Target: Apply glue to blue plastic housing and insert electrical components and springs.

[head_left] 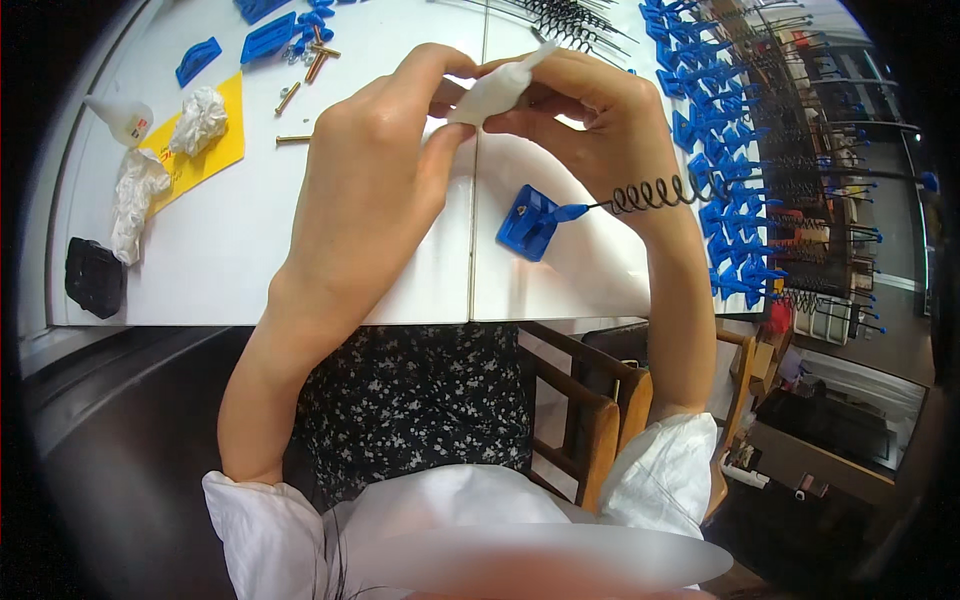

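At inspection, your left hand [380, 150] pinched a white squeeze bottle [492, 92] between thumb and fingers; the bottle lay at that hand's 2 o'clock, above the white table [400, 285]. It was tilted, nozzle toward 1 to 2 o'clock. Your right hand [597, 108] had its fingers curled beside the bottle, which sat at its 9 o'clock — whether those fingers pinched it could not be told. A blue base [528, 224] rested between the bottle's 5 and 6 o'clock. From beside it, a black coiled wire [655, 191] ran toward 3 o'clock, passing across your right wrist in view. Brass-coloured bolts [318, 64] lay at your left hand's 11 o'clock; a yellow card [205, 165] lay at its 9.
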A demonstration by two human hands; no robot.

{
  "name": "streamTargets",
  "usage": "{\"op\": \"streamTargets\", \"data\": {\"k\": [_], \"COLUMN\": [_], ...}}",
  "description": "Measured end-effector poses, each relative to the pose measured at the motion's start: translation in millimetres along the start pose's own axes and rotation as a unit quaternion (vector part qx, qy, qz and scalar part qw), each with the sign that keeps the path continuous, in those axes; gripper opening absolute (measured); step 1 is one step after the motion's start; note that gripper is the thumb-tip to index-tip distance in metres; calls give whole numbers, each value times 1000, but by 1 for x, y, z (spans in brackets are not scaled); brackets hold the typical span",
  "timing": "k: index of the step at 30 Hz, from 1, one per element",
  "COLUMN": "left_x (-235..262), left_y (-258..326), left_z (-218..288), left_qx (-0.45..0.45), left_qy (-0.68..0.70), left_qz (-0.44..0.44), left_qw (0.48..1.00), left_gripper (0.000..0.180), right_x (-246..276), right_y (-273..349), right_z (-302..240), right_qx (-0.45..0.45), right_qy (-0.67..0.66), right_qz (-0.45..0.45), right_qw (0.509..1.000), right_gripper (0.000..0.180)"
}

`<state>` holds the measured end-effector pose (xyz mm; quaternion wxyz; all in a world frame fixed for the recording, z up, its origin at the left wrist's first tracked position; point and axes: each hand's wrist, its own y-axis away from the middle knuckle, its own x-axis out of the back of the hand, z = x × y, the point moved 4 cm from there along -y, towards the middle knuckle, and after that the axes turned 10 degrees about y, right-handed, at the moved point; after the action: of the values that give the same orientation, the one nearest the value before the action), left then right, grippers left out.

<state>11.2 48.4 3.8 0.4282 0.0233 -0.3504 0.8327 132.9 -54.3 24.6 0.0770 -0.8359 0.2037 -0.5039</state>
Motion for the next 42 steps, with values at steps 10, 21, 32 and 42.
{"op": "streamTargets", "data": {"k": [10,21,32,42], "left_x": [37,40,43,35], "left_y": [22,30,61,82], "left_z": [-6,-8,23,21], "left_qx": [84,87,76,134], "left_qy": [-114,-112,42,114], "left_qz": [23,31,140,134], "left_qw": [990,989,986,975], "left_gripper": [23,32,32,23], "right_x": [68,34,70,104], "right_y": [63,73,99,133], "right_z": [-16,-39,-36,-43], "right_qx": [-107,7,-66,-19], "right_qy": [-94,-103,-164,-272], "right_qz": [230,217,314,335], "right_qw": [963,971,933,902], "right_gripper": [35,33,34,35]}}
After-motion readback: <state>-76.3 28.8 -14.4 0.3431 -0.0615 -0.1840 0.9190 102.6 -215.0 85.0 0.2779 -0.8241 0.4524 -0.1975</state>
